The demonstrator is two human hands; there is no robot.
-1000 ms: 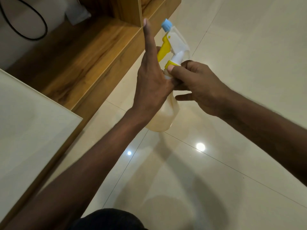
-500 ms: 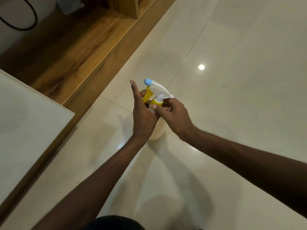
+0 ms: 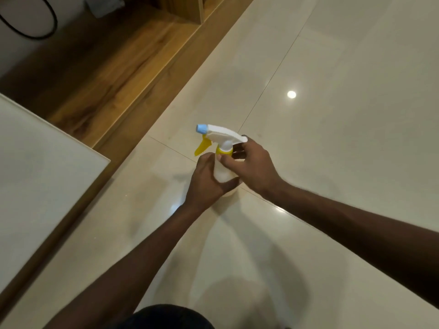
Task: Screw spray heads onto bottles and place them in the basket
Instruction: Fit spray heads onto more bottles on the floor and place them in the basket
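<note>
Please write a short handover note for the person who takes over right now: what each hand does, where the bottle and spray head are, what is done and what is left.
Left hand: grips the body of the bottle, held over the tiled floor.
Right hand: fingers pinch the yellow collar at the bottle neck.
Spray head: sits on the neck, roughly upright, blue nozzle pointing left, yellow trigger hanging below it.
Done: head is seated on the bottle. Whether the collar is fully tight cannot be told.
Left: finish tightening if needed, then put the bottle in the basket. The basket is not in view; look for it first.
</note>
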